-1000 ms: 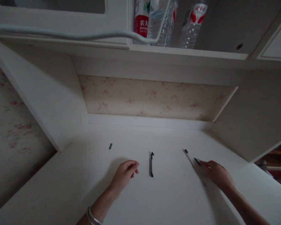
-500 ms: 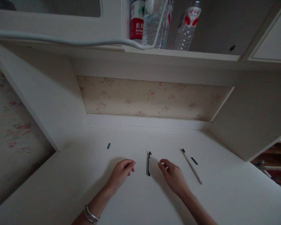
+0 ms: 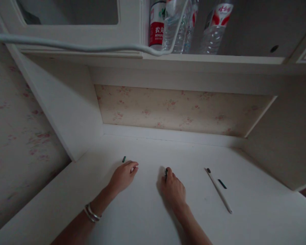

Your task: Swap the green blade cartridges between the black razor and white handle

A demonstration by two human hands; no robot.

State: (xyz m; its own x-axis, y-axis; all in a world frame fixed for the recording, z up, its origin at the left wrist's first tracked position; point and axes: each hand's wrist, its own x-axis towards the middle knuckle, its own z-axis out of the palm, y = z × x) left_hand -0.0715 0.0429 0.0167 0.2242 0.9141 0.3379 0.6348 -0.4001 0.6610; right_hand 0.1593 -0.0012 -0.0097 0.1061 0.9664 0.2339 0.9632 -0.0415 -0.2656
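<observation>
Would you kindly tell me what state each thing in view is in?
Left hand: fingers curled
Right hand: closed on the black stick
Black stick: mostly hidden
Green strip: lying flat
Dark strip: lying flat, apart from the white stick
White stick: lying flat
Bottles: standing, tops out of view
Bracelets: worn
Tube: bent

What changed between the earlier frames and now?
The right hand let go of the dark strip beside the white stick, moved left, and now appears to grip the slim black piece. The left hand moved forward and left, near the small green strip. The stick and green strip stayed put.
</observation>
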